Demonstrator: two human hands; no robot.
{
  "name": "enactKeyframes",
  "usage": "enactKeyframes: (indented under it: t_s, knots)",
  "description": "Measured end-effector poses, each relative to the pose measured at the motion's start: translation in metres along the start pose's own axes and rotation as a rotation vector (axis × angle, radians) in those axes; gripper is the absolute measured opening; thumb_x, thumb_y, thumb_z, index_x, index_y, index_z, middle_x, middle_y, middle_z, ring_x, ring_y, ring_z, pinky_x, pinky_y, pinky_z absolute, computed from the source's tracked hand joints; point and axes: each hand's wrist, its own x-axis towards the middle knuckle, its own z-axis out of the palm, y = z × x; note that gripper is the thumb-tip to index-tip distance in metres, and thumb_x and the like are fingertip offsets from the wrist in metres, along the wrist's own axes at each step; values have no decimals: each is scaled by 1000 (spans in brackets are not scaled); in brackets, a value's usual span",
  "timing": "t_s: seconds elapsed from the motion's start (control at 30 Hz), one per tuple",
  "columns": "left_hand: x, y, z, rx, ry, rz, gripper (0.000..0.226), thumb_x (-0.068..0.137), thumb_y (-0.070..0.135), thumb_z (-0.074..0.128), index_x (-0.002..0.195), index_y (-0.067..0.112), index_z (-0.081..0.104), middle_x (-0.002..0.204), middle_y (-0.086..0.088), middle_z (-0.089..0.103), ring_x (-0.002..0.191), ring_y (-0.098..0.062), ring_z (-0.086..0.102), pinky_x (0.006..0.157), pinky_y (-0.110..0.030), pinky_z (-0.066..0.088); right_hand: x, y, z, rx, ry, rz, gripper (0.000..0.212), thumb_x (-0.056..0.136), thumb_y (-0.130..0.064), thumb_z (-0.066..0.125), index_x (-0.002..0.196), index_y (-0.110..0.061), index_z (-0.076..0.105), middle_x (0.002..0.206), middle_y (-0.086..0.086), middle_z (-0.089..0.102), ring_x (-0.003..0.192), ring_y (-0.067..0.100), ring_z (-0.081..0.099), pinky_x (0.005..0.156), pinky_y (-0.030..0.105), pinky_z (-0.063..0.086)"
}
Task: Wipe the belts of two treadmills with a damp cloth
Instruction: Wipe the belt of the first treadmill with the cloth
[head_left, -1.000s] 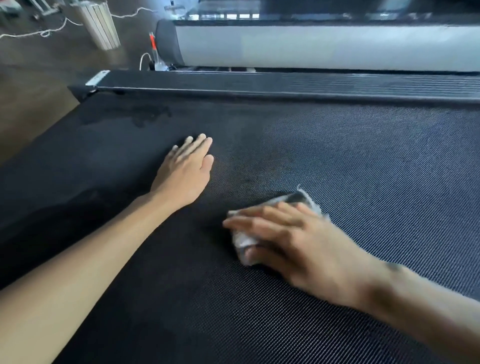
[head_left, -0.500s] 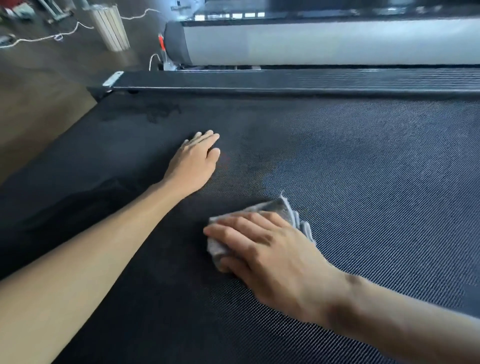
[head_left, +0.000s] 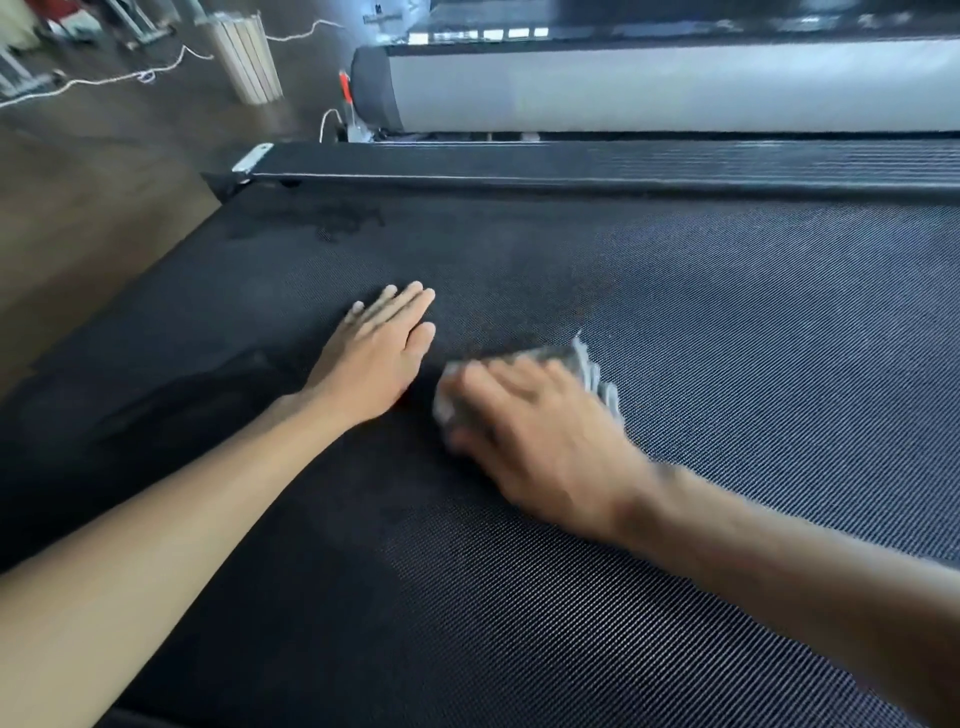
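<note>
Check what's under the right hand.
A grey cloth, pressed on the treadmill belt. Its fringed far edge and left end stick out; the right hand covers its middle.

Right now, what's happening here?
A person is wiping a treadmill belt. The right hand presses a grey cloth onto it, blurred with motion. The left hand lies flat on the belt just beside it. Darker, damp-looking patches show near the belt's far-left end. A second treadmill stands behind, untouched.
</note>
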Motion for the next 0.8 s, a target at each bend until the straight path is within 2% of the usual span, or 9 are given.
enactKeyframes:
  t_s: [0.1,0.17,0.23,0.3,0.4,0.5,0.67,0.73,0.8]
  knots:
    - [1,-1,2,-3,8,-2,48,103,37,27,150,30,25,158,14,16,147,-7,9,120,-33,4,-43,-4,-17,170,-148,-225,41,100,-44,43,137,-26,50,143,-14,48,132,4,44,109,25,32]
    - [1,-1,2,-6,12,-3,48,103,36,27,150,30,25,158,14,16,147,-7,9,120,-33,4,-34,24,-24,140,-137,-186,43,100,-43,45,139,-25,51,144,-13,49,133,1,42,113,17,23]
    - [0,-1,2,5,8,-3,48,103,37,26,151,30,24,158,14,15,147,-7,8,120,-33,4,-9,56,-25,32,-45,-71,45,98,-45,45,140,-28,50,142,-12,52,129,6,46,105,7,14]
    - [0,0,1,19,14,-1,48,103,36,26,150,30,25,158,14,16,147,-8,9,120,-33,5,19,86,-15,-72,2,144,46,98,-46,46,143,-33,45,144,-12,50,131,13,46,97,16,15]
    - [1,1,1,24,23,-5,48,103,36,28,150,29,26,158,14,17,147,-8,10,119,-33,6,47,89,3,-121,52,300,45,96,-48,45,139,-35,47,142,-9,52,128,21,49,104,31,27]
    - [2,0,2,29,35,-2,47,103,36,30,150,29,27,158,13,19,147,-9,12,119,-33,7,21,43,3,-4,21,99,44,94,-49,47,135,-33,53,139,-7,55,125,17,54,105,36,40]
    - [0,1,3,27,32,-1,47,103,35,29,150,29,27,158,12,19,147,-10,12,119,-34,6,-52,-10,-18,161,-154,-271,43,100,-51,43,139,-34,50,147,-14,45,136,3,39,114,23,28]
    - [0,1,2,22,32,-2,47,103,35,28,150,28,26,158,12,18,147,-9,11,119,-34,6,-35,16,-20,134,-145,-241,42,99,-50,45,137,-33,52,146,-15,46,134,0,40,113,22,27]
    - [1,0,2,21,20,-2,48,103,36,27,150,29,25,158,12,17,147,-9,10,119,-34,5,-5,50,-19,41,-94,-75,43,97,-55,42,137,-39,49,146,-20,44,132,3,43,112,36,30]
